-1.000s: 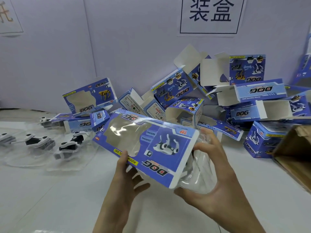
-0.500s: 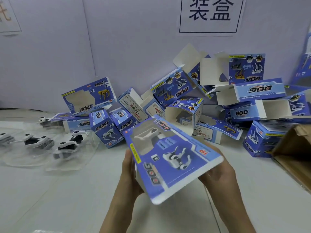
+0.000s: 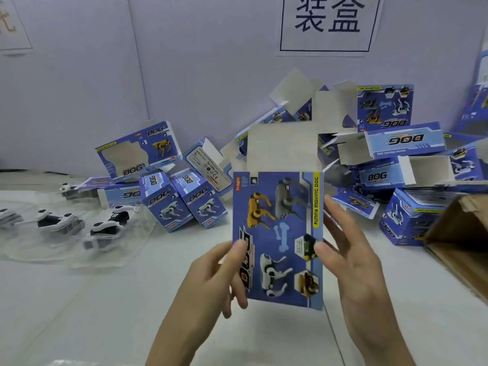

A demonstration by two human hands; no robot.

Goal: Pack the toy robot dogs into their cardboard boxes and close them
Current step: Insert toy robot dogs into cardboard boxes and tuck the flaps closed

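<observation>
Far left of frame, on the white desk [image 3: 79,313]: black-and-white toy robot dogs [image 3: 108,228] in clear plastic shells, lying in a row, not yet boxed. Just right of them, mid-left, small blue printed cardboard boxes [image 3: 169,204] stand & lean by the wall, some w/ flaps open.

Centre: the left hand [image 3: 211,276] has its grip on the tall blue cardboard box with dog pictures [image 3: 277,239]. Thumb is on the printed face at the lower-left edge, fingers curled round behind. Box is upright, off the desk, picture panel toward us. Its plain grey top flap [image 3: 282,146] stands straight up, so the top end is open. Can't tell from here if a dog is inside, nor if the bottom end is shut.

The right hand [image 3: 351,254] has a slack, wide grip: thumb tip touching the face near the right edge, fingers straight alongside that edge, not wrapped round.

Upper right of centre, a paper sign [image 3: 327,19] w/ black characters on the wall. Right side: a heap of open-ended blue boxes [image 3: 380,178], then a brown corrugated carton [image 3: 459,241] at the frame edge.

Step, imo: one box in hand, at the load-or-close stage, w/ plenty of dogs & boxes left. If a dog is in, the next move prob calls for the right hand to go up to the flap, fold it over & tuck it. The left hand would need to keep the box steady w/o crushing it.
</observation>
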